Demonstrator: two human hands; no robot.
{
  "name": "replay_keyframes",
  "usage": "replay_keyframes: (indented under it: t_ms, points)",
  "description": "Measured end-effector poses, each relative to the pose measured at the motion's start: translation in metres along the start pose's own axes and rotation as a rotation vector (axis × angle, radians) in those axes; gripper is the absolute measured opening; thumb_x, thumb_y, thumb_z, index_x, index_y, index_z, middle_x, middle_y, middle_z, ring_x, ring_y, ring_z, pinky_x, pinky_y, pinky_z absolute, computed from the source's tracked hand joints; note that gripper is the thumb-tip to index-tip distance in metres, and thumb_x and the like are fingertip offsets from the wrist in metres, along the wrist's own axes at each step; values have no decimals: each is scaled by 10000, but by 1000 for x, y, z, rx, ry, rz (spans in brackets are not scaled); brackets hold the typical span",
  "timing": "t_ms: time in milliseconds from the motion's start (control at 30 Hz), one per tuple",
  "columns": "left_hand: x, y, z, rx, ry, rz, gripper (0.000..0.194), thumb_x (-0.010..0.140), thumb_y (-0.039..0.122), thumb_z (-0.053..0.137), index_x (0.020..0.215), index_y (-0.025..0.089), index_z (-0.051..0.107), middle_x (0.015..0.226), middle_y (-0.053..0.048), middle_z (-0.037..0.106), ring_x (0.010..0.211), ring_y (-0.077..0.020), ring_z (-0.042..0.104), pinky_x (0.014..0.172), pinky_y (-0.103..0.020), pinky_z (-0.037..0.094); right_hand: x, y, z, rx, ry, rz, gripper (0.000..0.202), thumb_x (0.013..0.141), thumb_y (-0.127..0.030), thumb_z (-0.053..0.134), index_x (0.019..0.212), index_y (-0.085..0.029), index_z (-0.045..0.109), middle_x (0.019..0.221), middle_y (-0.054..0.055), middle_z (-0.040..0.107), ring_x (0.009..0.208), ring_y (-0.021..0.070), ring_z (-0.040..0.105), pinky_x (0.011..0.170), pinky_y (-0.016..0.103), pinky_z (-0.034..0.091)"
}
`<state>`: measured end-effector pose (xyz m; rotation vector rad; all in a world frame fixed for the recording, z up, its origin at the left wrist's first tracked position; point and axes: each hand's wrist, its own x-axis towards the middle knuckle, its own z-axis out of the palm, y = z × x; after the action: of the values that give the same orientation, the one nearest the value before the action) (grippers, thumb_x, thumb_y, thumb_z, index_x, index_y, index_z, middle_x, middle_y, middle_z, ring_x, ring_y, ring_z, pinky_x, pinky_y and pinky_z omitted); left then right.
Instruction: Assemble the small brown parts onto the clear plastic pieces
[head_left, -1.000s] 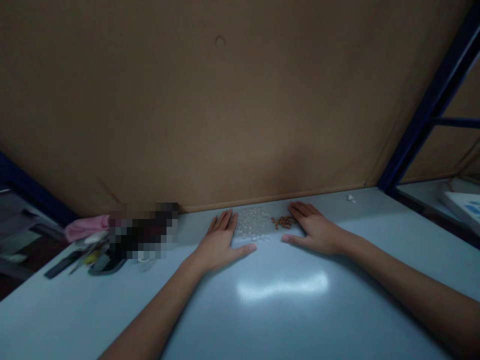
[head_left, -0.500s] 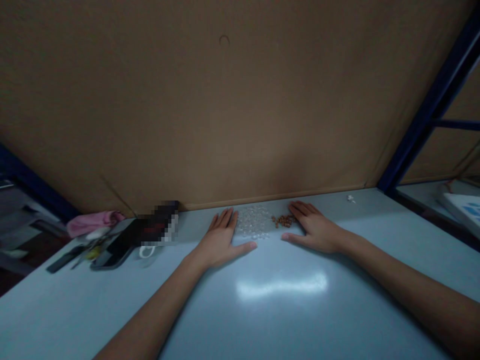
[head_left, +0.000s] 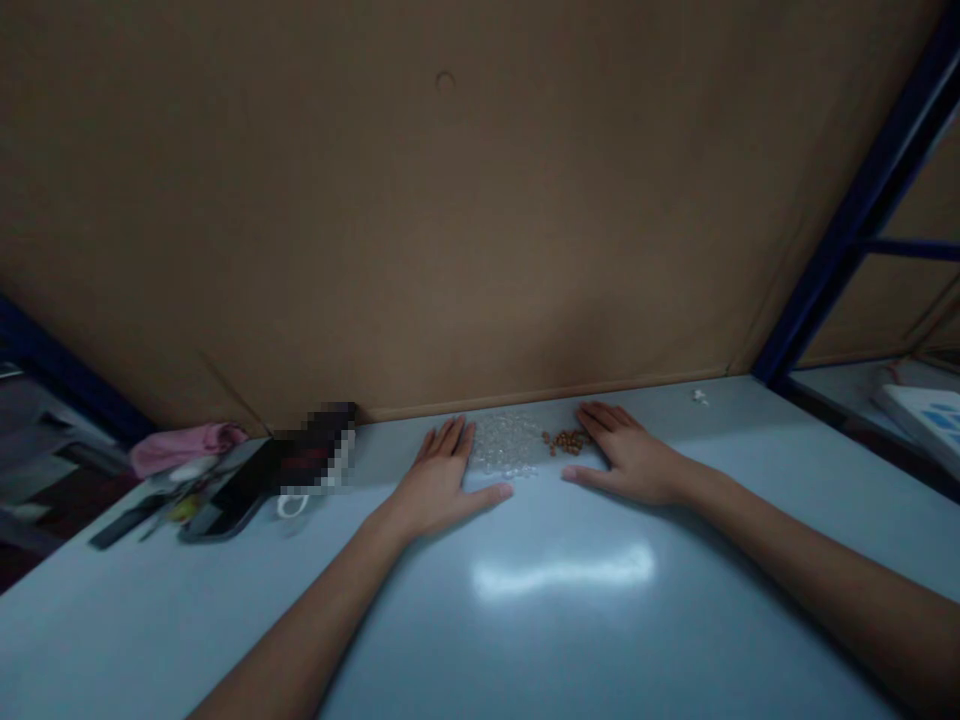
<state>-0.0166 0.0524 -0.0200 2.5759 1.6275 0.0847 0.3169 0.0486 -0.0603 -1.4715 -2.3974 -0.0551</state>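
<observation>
A patch of small clear pieces (head_left: 507,443) lies on the pale table (head_left: 555,640) near its back edge. Just right of it is a smaller group of brown bead-like pieces (head_left: 568,441). My left hand (head_left: 442,482) rests flat at the left side of the clear pieces, thumb pointing right below them, holding nothing. On the other side my right hand (head_left: 630,460) lies flat, its fingertips beside the brown pieces and its thumb below them, also holding nothing.
Brown board (head_left: 480,220) stands behind the table, with blue frame posts (head_left: 847,230) at the sides. At left lie a pink cloth (head_left: 187,447), a dark phone-like object (head_left: 232,500), a white loop (head_left: 292,503) and a dark strip (head_left: 127,520). Small white bits (head_left: 700,397) sit back right.
</observation>
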Motion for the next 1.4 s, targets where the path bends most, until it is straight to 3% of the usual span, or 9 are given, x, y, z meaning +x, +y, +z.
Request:
replay_keyframes:
  t_ms: [333, 733, 1133, 1267, 1400]
  points:
    - [-1, 3, -3, 14, -20, -9, 1295, 822, 974, 394, 1688, 24, 232, 1751, -231, 101, 1651, -394, 94, 1346, -532, 131, 0, -2, -3, 0, -34, 15, 1167, 912, -902, 393, 1604, 37, 426, 1632, 299, 438, 1518, 449, 416, 1285, 543, 319]
    - [0, -2, 1, -19, 24, 19, 1237, 830, 935, 442, 1690, 66, 256, 1752, -211, 139, 1643, -409, 130, 1340, -540, 128, -1, 2, 3, 25, 14, -5, 1086, 917, -874, 435, 1642, -65, 409, 1647, 245, 445, 1523, 448, 410, 1269, 582, 328]
    - [0, 2, -1, -10, -7, -7, 1271, 828, 948, 431, 1687, 32, 241, 1752, -227, 107, 1647, -405, 102, 1346, -516, 116, 0, 2, 2, 14, -2, -1, 1124, 914, -891, 412, 1605, -5, 443, 1635, 280, 444, 1520, 445, 416, 1272, 563, 332]
    - [0, 1, -1, 6, -4, 0, 1257, 832, 948, 417, 1687, 41, 250, 1753, -223, 121, 1649, -397, 108, 1346, -517, 123, -1, 2, 2, 16, 22, -15, 1080, 917, -881, 426, 1616, -58, 449, 1629, 255, 467, 1507, 440, 438, 1261, 574, 347]
    - [-1, 2, -1, 6, 1, 0, 1267, 830, 952, 415, 1686, 33, 249, 1753, -225, 127, 1648, -398, 113, 1346, -518, 126, 0, 3, 2, 3, 11, -17, 1102, 919, -884, 413, 1610, -26, 447, 1630, 270, 457, 1507, 443, 437, 1264, 565, 347]
